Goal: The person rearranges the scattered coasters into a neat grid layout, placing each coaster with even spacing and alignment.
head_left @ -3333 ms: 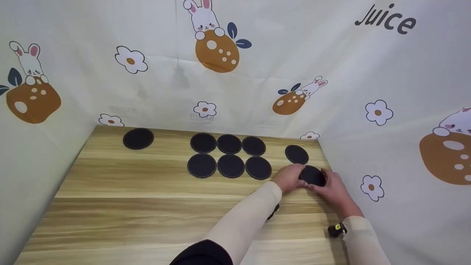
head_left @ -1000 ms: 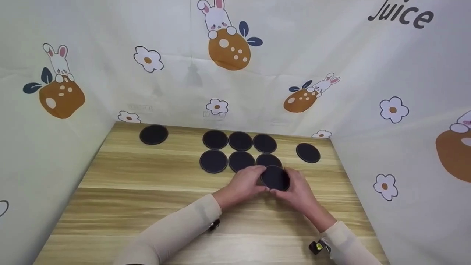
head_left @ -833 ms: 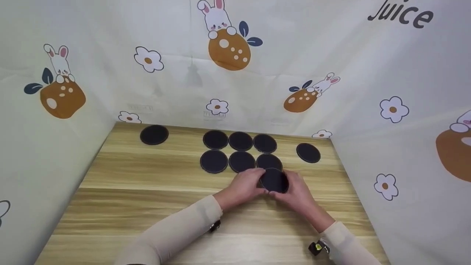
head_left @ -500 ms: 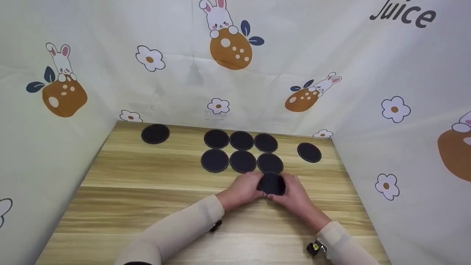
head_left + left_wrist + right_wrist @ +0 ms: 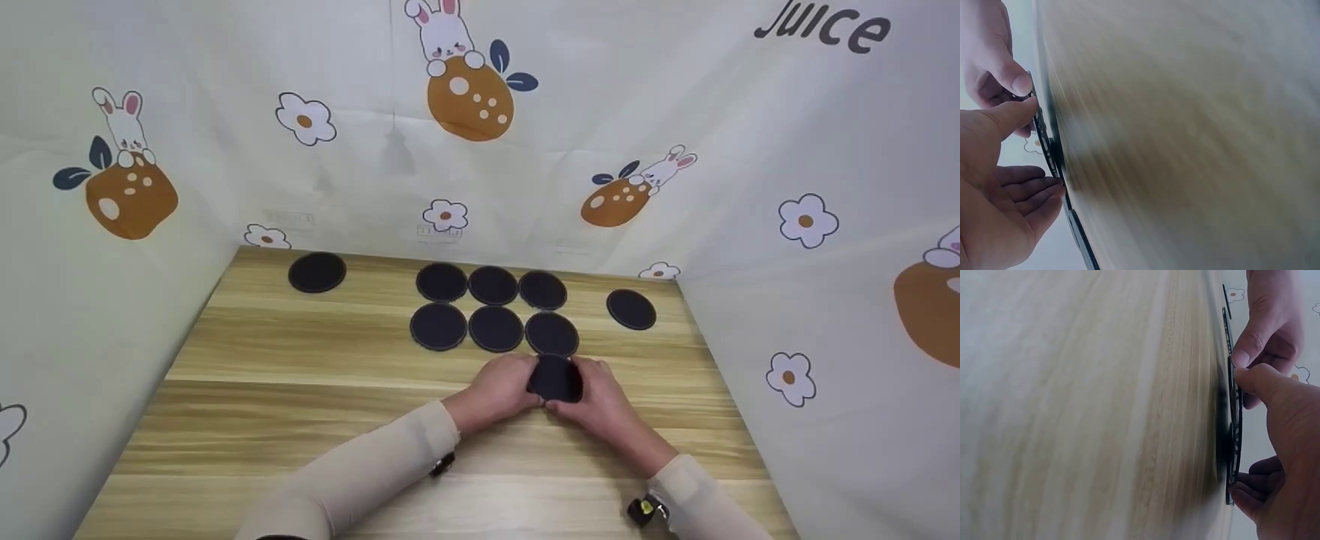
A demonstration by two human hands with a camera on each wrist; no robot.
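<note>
Both hands hold a round black coaster [image 5: 556, 378] with a stitched rim, one at each side. The left hand [image 5: 502, 386] grips its left edge, thumb at the near side. On the opposite edge the right hand [image 5: 604, 397] does the same, and the two thumbs almost meet. Seen edge-on in the left wrist view, the held coaster [image 5: 1044, 135] is thin and close over the tabletop; the right wrist view shows the same coaster [image 5: 1237, 433] between fingers and thumbs. Just beyond it lies the front-right coaster [image 5: 552, 333] of two rows of three.
A single coaster [image 5: 317, 271] lies at the back left, another coaster [image 5: 631, 309] at the back right. The wood-grain table [image 5: 315, 427] meets a printed cloth [image 5: 360, 180] on its back and sides. Each sleeve carries a small black wrist camera [image 5: 643, 510].
Both hands have carried the coaster left from the right side to the near side of the grouped coasters. Over the last second it has shifted slightly nearer the person, uncovering the front-right coaster.
</note>
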